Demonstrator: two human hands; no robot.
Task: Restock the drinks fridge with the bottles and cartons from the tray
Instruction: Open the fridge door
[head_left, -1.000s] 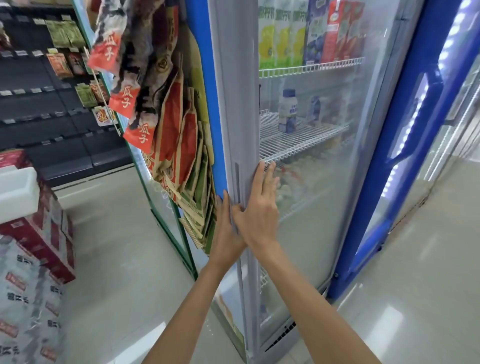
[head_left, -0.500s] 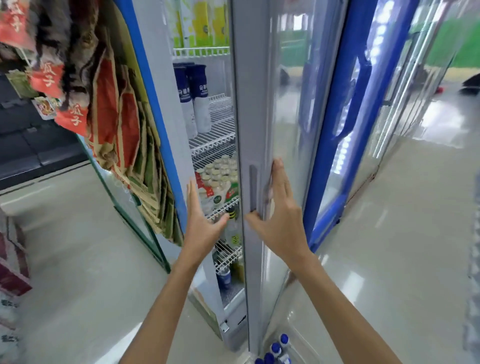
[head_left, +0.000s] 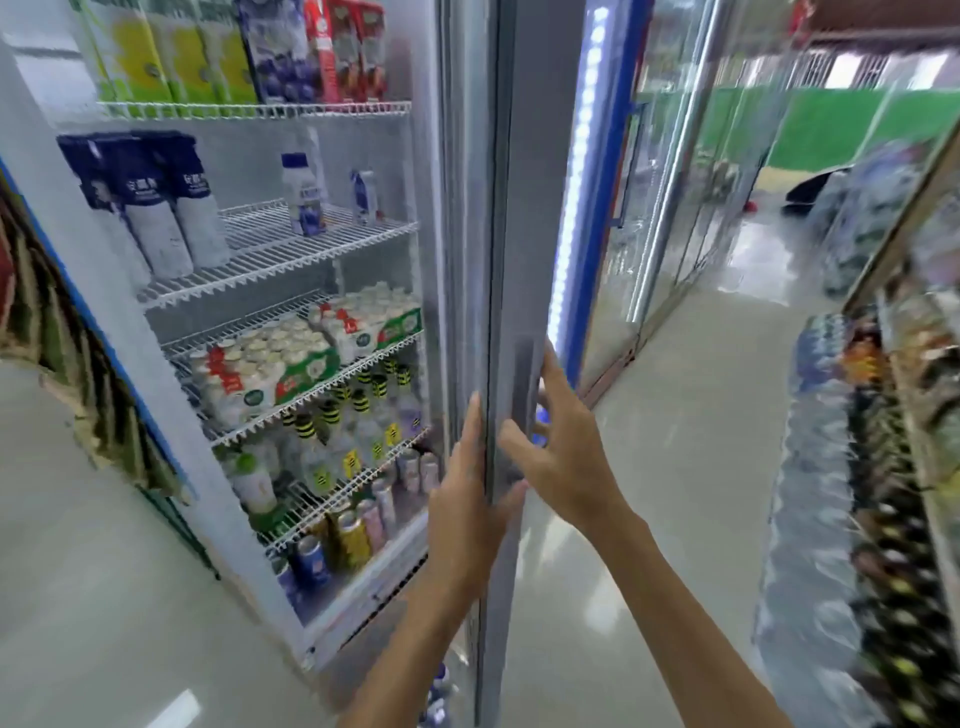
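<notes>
The drinks fridge stands wide open, and its glass door (head_left: 524, 208) is edge-on in the middle of the head view. My left hand (head_left: 467, 499) lies on the door's inner side with the thumb hooked round the edge. My right hand (head_left: 563, 452) grips the door's handle strip from the outer side. Inside, cartons (head_left: 234, 52) fill the top shelf. A wire shelf (head_left: 291, 254) holds blue-topped bottles (head_left: 156, 208), one small white bottle (head_left: 304, 192) and a small carton (head_left: 363, 195). Blue-capped bottles (head_left: 439, 691) show low down by the door; the tray itself is hidden.
Lower shelves carry multipacks of small bottles (head_left: 291, 358), yellow-and-black-capped bottles (head_left: 353, 426) and cans (head_left: 353, 535). A blue-framed fridge (head_left: 597, 208) stands just behind the door. Stacked goods line a rack (head_left: 883, 467) on the right. Snack packets (head_left: 31, 312) hang at the left.
The door has swung from shut to wide open. My left hand moved off the fridge frame onto the door's edge, and the view turned right along the aisle.
</notes>
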